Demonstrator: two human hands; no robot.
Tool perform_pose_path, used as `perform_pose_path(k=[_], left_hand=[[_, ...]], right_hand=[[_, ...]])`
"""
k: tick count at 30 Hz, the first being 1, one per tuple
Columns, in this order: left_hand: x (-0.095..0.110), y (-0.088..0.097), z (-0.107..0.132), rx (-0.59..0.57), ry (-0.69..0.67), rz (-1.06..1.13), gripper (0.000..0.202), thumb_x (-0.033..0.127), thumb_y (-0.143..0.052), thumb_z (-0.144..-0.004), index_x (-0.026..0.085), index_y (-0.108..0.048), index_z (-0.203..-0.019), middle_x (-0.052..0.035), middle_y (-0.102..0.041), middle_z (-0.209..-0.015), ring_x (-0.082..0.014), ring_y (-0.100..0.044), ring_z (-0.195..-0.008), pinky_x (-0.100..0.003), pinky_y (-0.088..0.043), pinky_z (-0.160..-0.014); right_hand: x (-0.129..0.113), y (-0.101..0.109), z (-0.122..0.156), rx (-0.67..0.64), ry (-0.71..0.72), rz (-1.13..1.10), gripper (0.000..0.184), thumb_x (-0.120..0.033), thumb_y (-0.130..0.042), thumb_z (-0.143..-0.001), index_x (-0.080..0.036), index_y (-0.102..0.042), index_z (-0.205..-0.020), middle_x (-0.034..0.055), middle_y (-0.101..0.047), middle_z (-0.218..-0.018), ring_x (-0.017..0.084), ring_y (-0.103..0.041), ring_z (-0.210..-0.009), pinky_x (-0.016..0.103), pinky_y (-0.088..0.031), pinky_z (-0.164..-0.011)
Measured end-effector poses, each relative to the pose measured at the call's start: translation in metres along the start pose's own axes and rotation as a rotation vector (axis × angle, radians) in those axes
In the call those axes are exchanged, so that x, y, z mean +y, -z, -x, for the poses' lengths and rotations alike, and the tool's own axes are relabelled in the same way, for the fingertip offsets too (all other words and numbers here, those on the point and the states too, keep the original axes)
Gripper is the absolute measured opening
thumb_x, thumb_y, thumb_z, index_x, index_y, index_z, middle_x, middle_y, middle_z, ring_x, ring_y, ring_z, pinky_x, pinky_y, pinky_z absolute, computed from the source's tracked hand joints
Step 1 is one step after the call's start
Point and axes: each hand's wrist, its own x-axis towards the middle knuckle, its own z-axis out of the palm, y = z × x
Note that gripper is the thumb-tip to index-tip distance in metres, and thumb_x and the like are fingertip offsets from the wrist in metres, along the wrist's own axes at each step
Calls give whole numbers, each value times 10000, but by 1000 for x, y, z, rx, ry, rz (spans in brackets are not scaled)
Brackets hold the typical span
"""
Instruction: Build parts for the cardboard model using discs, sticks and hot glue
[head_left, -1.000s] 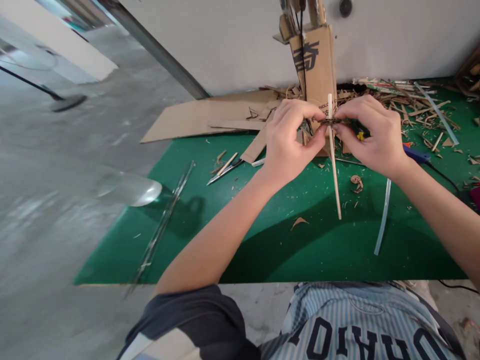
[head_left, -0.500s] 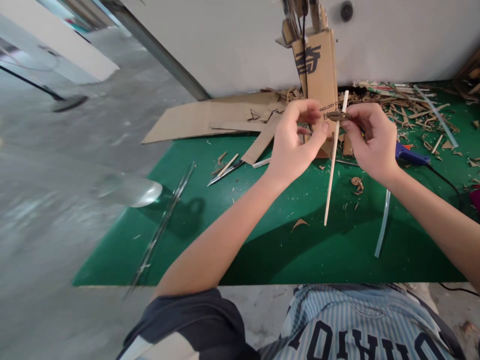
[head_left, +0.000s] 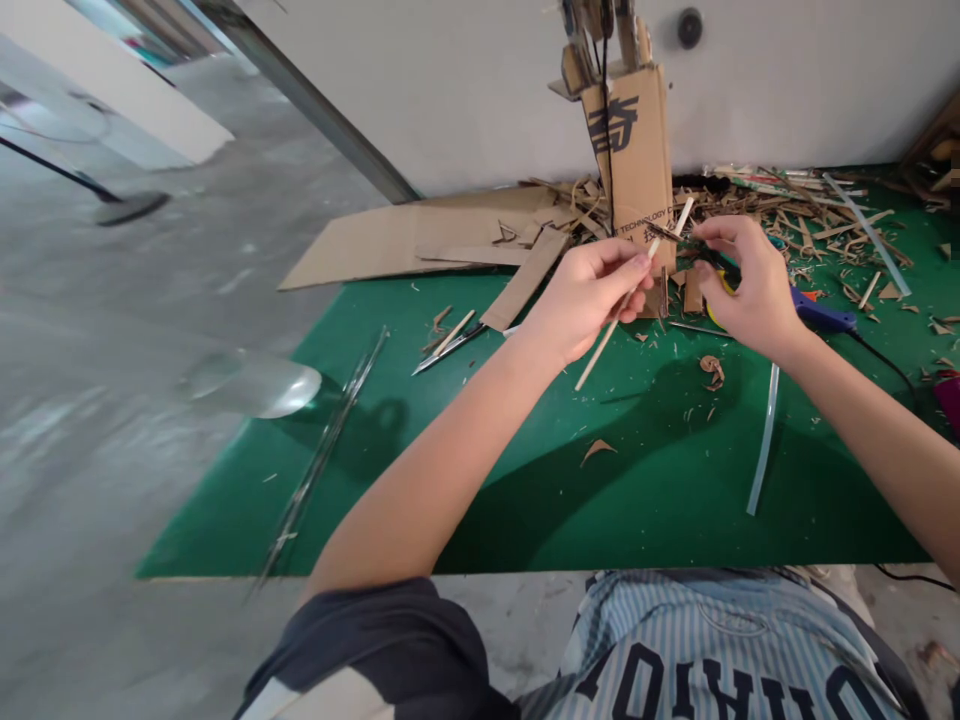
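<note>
My left hand [head_left: 596, 295] pinches a thin pale wooden stick [head_left: 598, 362], which slants up to the right in front of the cardboard structure. Near the stick's upper end sits a small dark-brown strip [head_left: 661, 231], apparently cardboard, crossing the stick. Just right of that strip is my right hand [head_left: 739, 280], its thumb and index finger apart. Dark material shows behind these fingers, and I cannot make out what it is. Behind both hands stands the upright cardboard structure [head_left: 637, 150] with printed characters and a black cable down its front.
Cardboard scraps [head_left: 806, 225] heap along the back of the green table [head_left: 600, 520]. A blue-handled corded tool [head_left: 825, 312] lies right, near a clear glue stick [head_left: 765, 440]. Left are a cutter knife [head_left: 450, 347], cardboard strips [head_left: 525, 280], thin rods [head_left: 326, 450] and a clear bottle-like object [head_left: 259, 382].
My left hand has closed on the wooden stick, which has tilted with its lower end swinging left. My right fingers have parted from the small brown strip.
</note>
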Motion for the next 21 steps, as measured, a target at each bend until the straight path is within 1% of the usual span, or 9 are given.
perform_pose_path(k=[2, 4, 8, 10, 13, 15, 17, 19, 21], left_hand=[[-2, 6, -4, 29, -60, -56, 250, 344, -750, -896, 190, -590, -782, 27, -565, -704, -35, -468, -491, -161, -361, -416], [-5, 11, -8, 46, -114, -100, 256, 363, -758, -887, 200, -590, -783, 23, -566, -708, -40, -452, -489, -171, -346, -413], [-13, 21, -13, 45, -210, -214, 240, 394, -785, -860, 219, -624, -824, 20, -565, -694, -78, -527, -537, -209, -419, -468], [-18, 27, -16, 37, -263, -291, 270, 421, -822, -820, 223, -639, -836, 17, -576, -689, -106, -581, -580, -231, -468, -510], [-25, 37, -21, 59, -308, -354, 306, 456, -841, -791, 225, -651, -857, 6, -620, -736, -124, -605, -627, -249, -487, -558], [-27, 41, -23, 64, -312, -365, 306, 446, -852, -779, 224, -658, -863, 0, -648, -779, -127, -609, -655, -253, -484, -598], [-27, 44, -24, 61, -305, -359, 299, 431, -859, -773, 224, -664, -866, 0, -659, -800, -126, -608, -668, -254, -475, -625], [-26, 44, -23, 59, -305, -344, 296, 431, -859, -774, 224, -666, -861, 2, -659, -805, -122, -604, -671, -252, -466, -634], [-25, 43, -22, 56, -316, -330, 301, 441, -858, -774, 224, -666, -855, 2, -662, -818, -121, -607, -690, -250, -466, -645]], right_hand=[[8, 15, 5, -63, -53, 104, 432, -152, -487, -901, -254, -566, -1313, 129, -672, -1200, 303, -653, -1152, 549, -567, -1009], [13, 34, 12, -173, -105, 263, 443, -122, -463, -884, -217, -584, -1300, 151, -674, -1215, 328, -628, -1194, 565, -534, -1039], [16, 67, 30, -470, -177, 569, 411, -136, -420, -915, -120, -618, -1275, 214, -681, -1242, 386, -606, -1220, 587, -497, -1040], [16, 78, 37, -527, -220, 650, 425, -142, -403, -922, -121, -612, -1292, 222, -662, -1309, 388, -633, -1163, 586, -517, -981], [16, 86, 41, -450, -174, 659, 472, -125, -458, -862, -166, -599, -1310, 214, -627, -1389, 373, -648, -1117, 517, -554, -862], [17, 89, 42, -422, -194, 702, 483, -125, -509, -804, -166, -603, -1276, 230, -647, -1335, 378, -656, -1056, 487, -551, -761], [20, 91, 44, -529, -280, 770, 444, -143, -539, -776, -158, -617, -1213, 228, -686, -1209, 373, -663, -969, 468, -532, -695], [24, 92, 45, -654, -363, 801, 366, -162, -533, -799, -162, -637, -1150, 203, -703, -1106, 349, -663, -913, 453, -520, -686], [28, 93, 46, -689, -391, 786, 317, -161, -499, -846, -169, -651, -1123, 189, -701, -1064, 324, -662, -896, 438, -511, -700]])
